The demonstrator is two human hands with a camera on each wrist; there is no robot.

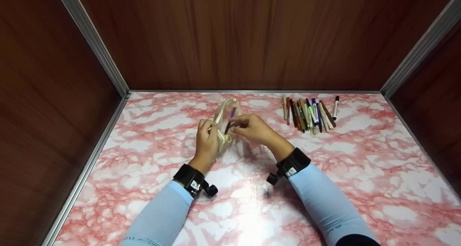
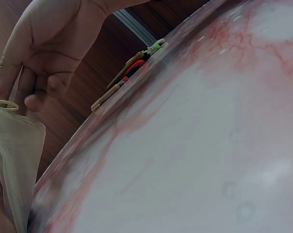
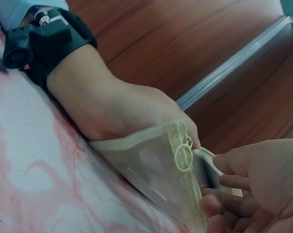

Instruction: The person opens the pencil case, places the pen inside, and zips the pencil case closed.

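Observation:
A pale yellow mesh zip pouch (image 1: 220,113) is held up off its base with its mouth spread. My left hand (image 1: 207,136) grips the pouch's near left rim, thumb on top. At the opening, my right hand (image 1: 252,128) pinches a dark pen (image 1: 227,128) between thumb and fingers, its tip pointing into the pouch. A purple pen (image 1: 232,112) shows inside the mouth. In the right wrist view the ring zip pull (image 3: 184,158) hangs at the zip's end, beside the blurred dark pen (image 3: 207,172). The pouch's lower part is hidden behind my left hand.
Several pens and markers (image 1: 306,114) lie in a loose row at the back right of the marbled red-and-white table (image 1: 360,174). One black-capped white marker (image 1: 336,107) lies at the row's right end. Brown wood-look panels (image 1: 230,40) with metal edging enclose the table's back and sides.

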